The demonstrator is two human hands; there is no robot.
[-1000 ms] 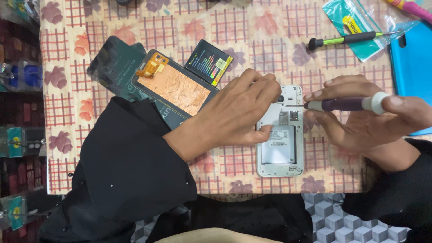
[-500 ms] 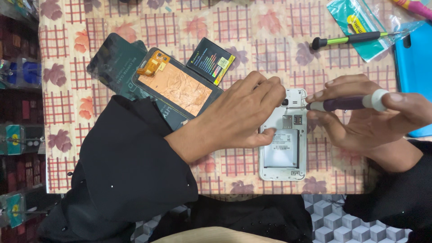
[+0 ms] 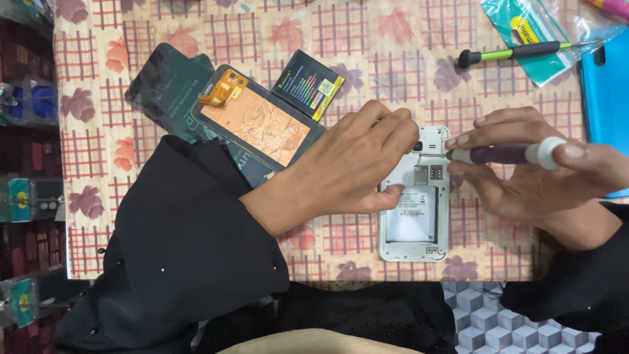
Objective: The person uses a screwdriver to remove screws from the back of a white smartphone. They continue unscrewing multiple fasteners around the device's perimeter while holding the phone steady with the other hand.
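Down near the front edge of the table lies a white phone body with its back cover off and the battery bay bare (image 3: 415, 210), its camera end pointing away from the person. The left hand (image 3: 354, 167) lies over the phone's upper left part, fingers pressed together and curled onto the top edge, thumb along the side, pinning it flat. The right hand (image 3: 537, 174) pinches a purple-handled screwdriver with a white cap (image 3: 504, 155) between thumb and fingertips, a finger resting on the cap; the tip meets the phone's upper right corner.

To drive a screw well here, I would judge the tip needs to sit square in the screw head, with light pressure from the cap finger, while the left hand keeps the body from turning on the cloth.

Beside the left wrist lies a detached screen panel with a copper-coloured back and orange flex cable (image 3: 259, 121), resting on a dark packet (image 3: 170, 92), and next to it a black rectangular battery (image 3: 308, 84). Farther off, a green-and-black screwdriver (image 3: 517, 51) lies across a clear plastic bag on the red-checked floral tablecloth (image 3: 393, 46).
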